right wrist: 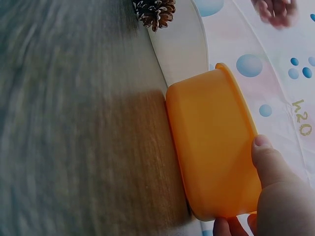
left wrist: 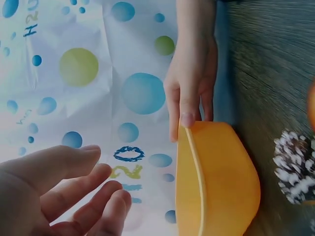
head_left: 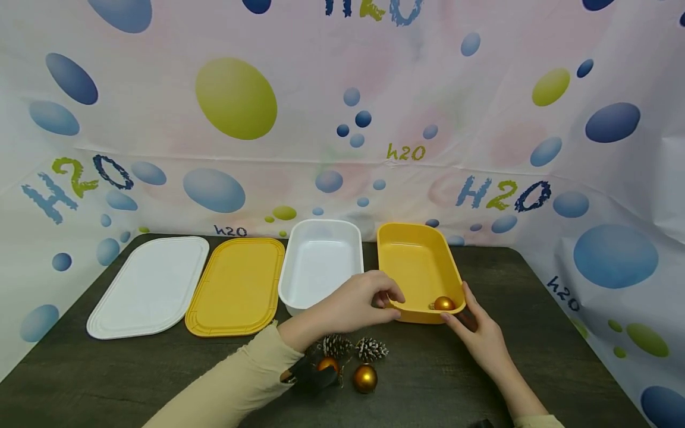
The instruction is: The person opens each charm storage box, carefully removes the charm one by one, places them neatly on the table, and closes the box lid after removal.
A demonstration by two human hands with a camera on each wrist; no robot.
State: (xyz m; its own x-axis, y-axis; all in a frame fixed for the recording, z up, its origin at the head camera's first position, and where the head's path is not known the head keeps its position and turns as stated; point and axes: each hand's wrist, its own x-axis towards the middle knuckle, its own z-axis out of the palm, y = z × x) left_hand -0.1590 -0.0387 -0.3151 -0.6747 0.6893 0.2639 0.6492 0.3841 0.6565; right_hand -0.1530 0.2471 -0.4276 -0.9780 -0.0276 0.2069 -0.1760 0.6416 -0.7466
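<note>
A yellow plastic container (head_left: 417, 252) stands at the right of the table, with a gold Christmas ball (head_left: 443, 304) lying inside at its front right corner. My right hand (head_left: 484, 339) grips that corner, thumb at the front rim and fingers along the right side. In the right wrist view the thumb lies by the rim of the container (right wrist: 211, 147), other fingertips low on its wall. My left hand (head_left: 357, 302) hovers beside the container's front left corner, fingers loosely bent. Nothing is between the fingers of the left hand (left wrist: 74, 194) in its wrist view.
Left of the yellow container stands a white container (head_left: 321, 255). Farther left lie a yellow lid (head_left: 238, 285) and a white lid (head_left: 150, 288). Below my left forearm are snowy-tipped pine cones (head_left: 371, 349) and gold balls (head_left: 365, 378), one partly hidden behind the wrist gear.
</note>
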